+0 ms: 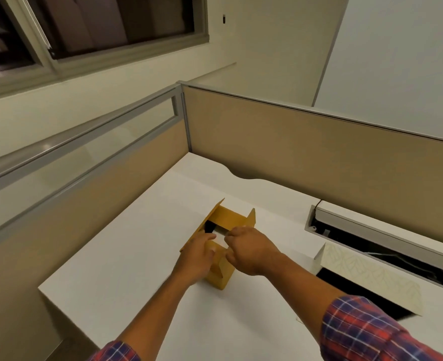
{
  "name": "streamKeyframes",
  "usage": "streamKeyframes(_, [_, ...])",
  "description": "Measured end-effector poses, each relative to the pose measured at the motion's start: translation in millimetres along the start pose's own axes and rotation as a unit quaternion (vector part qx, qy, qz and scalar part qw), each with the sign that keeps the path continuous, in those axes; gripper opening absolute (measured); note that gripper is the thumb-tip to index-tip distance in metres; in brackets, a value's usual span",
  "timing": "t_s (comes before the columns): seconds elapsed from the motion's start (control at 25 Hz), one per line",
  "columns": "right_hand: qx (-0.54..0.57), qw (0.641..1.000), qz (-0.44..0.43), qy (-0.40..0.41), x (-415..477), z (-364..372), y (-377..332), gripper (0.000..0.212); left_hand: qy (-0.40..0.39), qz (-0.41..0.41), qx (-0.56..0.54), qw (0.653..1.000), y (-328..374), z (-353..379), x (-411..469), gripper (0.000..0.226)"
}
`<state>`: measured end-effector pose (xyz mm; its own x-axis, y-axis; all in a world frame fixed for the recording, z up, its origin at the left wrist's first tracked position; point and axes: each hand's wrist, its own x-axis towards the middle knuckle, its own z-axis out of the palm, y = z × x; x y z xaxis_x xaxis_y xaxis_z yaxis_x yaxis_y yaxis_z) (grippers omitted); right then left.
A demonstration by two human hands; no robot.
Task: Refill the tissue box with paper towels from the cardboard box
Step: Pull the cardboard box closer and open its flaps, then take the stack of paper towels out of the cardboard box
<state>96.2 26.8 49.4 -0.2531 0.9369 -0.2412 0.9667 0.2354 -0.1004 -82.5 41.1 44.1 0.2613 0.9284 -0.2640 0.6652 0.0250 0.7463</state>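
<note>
The right hand [249, 250] is curled into a loose fist over the open top of the cardboard box [221, 246], thumb and forefinger drawn together right at the edge of the white paper towels [220, 235] that show inside; it looks like a pinch on the top sheets, though whether paper is truly caught between the fingertips I cannot tell. The left hand [198, 254] lies flatter, fingers spread over the near-left flap and rim of the box, pressing or steadying it rather than clasping anything.

The towels sit just ahead of and under both hands, low in the box, with a dark gap at the far-left corner of the opening and the far flaps standing up.

The tissue box [366, 280], pale with a leaf pattern, lies well apart to the right on the white desk [126, 256], beside an open cable tray [371, 239], its dark opening turned toward the person.

Risks, as I judge them: a pinch on only the top sheets could peel off a few and leave the stack behind, or tear them; the light box could lift or tip with the pull if the left hand eases off; a loose stack carried across could fan out, or slip into the tray's gap
</note>
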Motion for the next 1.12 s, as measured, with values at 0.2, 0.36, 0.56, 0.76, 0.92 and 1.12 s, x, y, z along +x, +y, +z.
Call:
streamKeyframes(0.2, [-0.005,0.999,0.013,-0.034,11.7,0.1,-6.5,0.070,0.074,0.006,0.030,0.997,-15.3,-26.1,22.2,0.043])
streamKeyframes(0.36, [0.012,0.996,0.061,-0.058,10.2,19.2,-1.2,0.053,0.048,-0.029,0.072,0.996,-22.7,-36.5,44.6,0.047])
streamKeyframes(0.56, [0.187,0.981,0.043,0.016,2.1,29.9,-5.8,0.066,-0.009,-0.104,0.031,0.994,-4.9,-52.5,66.4,0.078])
streamKeyframes(0.76, [0.334,0.942,0.022,0.020,-3.5,23.5,-31.8,0.062,-0.136,-0.104,0.125,0.977,-3.6,-80.9,86.8,0.079])
streamKeyframes(0.92, [0.215,0.975,0.024,-0.054,8.4,25.7,-35.0,0.065,-0.257,-0.042,0.321,0.910,-22.6,-77.7,80.8,0.119])
streamKeyframes(1.12, [0.123,0.984,0.122,-0.030,27.4,31.0,-9.0,0.068,-0.191,-0.015,0.360,0.913,-56.2,-64.0,63.4,0.131])
